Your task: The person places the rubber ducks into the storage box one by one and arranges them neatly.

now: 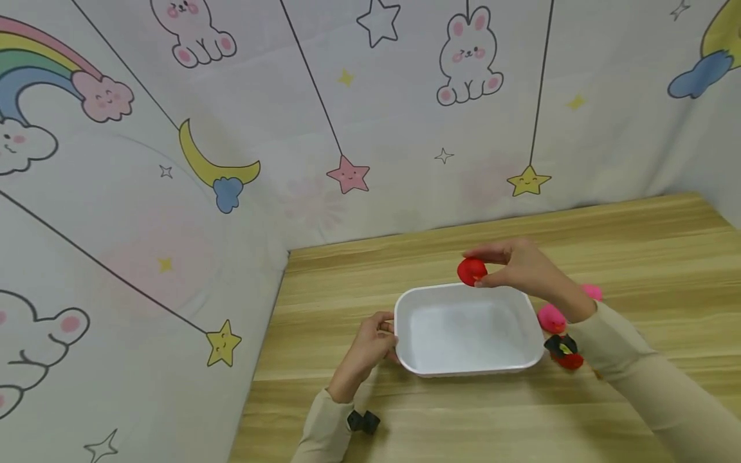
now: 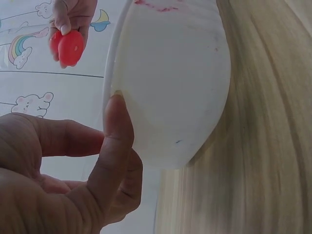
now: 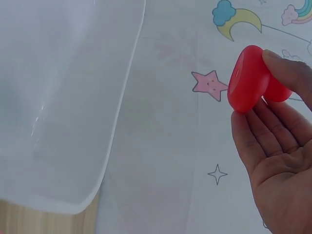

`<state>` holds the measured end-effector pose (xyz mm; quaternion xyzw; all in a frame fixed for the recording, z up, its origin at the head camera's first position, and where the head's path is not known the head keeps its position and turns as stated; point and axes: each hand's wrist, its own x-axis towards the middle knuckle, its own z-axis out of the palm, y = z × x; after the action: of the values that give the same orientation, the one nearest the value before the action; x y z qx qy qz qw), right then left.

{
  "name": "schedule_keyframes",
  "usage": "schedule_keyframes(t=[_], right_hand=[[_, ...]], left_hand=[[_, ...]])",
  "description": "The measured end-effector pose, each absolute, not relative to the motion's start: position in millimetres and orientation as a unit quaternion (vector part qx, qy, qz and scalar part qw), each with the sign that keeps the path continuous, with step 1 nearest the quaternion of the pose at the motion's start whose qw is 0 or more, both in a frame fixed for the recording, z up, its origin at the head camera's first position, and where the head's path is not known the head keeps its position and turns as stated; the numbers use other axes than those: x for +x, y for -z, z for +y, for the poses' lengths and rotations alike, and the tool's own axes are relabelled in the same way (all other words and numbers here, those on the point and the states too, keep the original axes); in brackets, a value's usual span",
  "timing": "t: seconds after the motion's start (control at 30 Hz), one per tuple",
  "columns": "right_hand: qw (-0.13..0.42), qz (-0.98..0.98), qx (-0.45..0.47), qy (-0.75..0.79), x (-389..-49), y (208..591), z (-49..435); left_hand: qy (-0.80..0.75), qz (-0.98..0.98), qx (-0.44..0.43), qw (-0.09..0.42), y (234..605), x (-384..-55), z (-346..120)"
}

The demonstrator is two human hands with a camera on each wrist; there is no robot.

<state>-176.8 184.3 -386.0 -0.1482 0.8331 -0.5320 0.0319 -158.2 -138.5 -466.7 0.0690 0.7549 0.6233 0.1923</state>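
A red rubber duck point(image 1: 471, 271) is held above the far rim of a white plastic basin point(image 1: 466, 372). My right hand point(image 1: 523, 270) pinches it between thumb and fingers; the right wrist view shows the thumb on one side of the duck point(image 3: 249, 80) and the fingers beneath. At the basin's left end, my left hand point(image 1: 367, 347) holds the rim with bent fingers. In the left wrist view one fingertip lies against the outer wall point(image 2: 170, 83). The basin stands upright on the table, and its visible floor holds nothing.
Right of the basin sit pink rubber ducks point(image 1: 552, 318), partly behind the right arm, and a red toy point(image 1: 570, 361). Small black pieces point(image 1: 363, 422) show beside the left sleeve. A printed white cloth point(image 1: 405, 128) hangs behind the wooden table point(image 1: 336, 270) and along its left side.
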Motion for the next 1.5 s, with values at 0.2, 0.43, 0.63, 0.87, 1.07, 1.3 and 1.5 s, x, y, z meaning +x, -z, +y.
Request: schedule_keyframes(t=[0.2, 0.43, 0.63, 0.87, 1.07, 1.3, 1.5], right_hand=[[0.045, 0.826, -0.162, 0.538, -185.1, 389.0, 169.5], [0.044, 0.825, -0.185, 0.531, -195.9, 392.9, 155.6], [0.050, 0.825, -0.204, 0.524, -202.9, 398.2, 142.2], [0.075, 0.817, -0.226, 0.524, -213.1, 403.0, 124.0], [0.097, 0.807, -0.247, 0.527, -222.9, 415.1, 109.6], [0.143, 0.807, -0.250, 0.515, -228.2, 431.9, 98.1], [0.165, 0.816, -0.259, 0.490, -226.6, 441.6, 93.0]], left_hand=[[-0.626, 0.753, 0.063, 0.191, 465.4, -156.6, -139.7], [-0.630, 0.750, 0.064, 0.188, 467.4, -155.9, -138.2], [-0.638, 0.744, 0.061, 0.190, 470.6, -155.4, -136.7], [-0.638, 0.745, 0.059, 0.185, 470.7, -157.3, -134.9], [-0.638, 0.744, 0.059, 0.189, 469.3, -157.9, -134.4], [-0.641, 0.744, 0.058, 0.183, 469.3, -157.8, -134.0], [-0.642, 0.742, 0.064, 0.182, 469.4, -159.3, -134.6]])
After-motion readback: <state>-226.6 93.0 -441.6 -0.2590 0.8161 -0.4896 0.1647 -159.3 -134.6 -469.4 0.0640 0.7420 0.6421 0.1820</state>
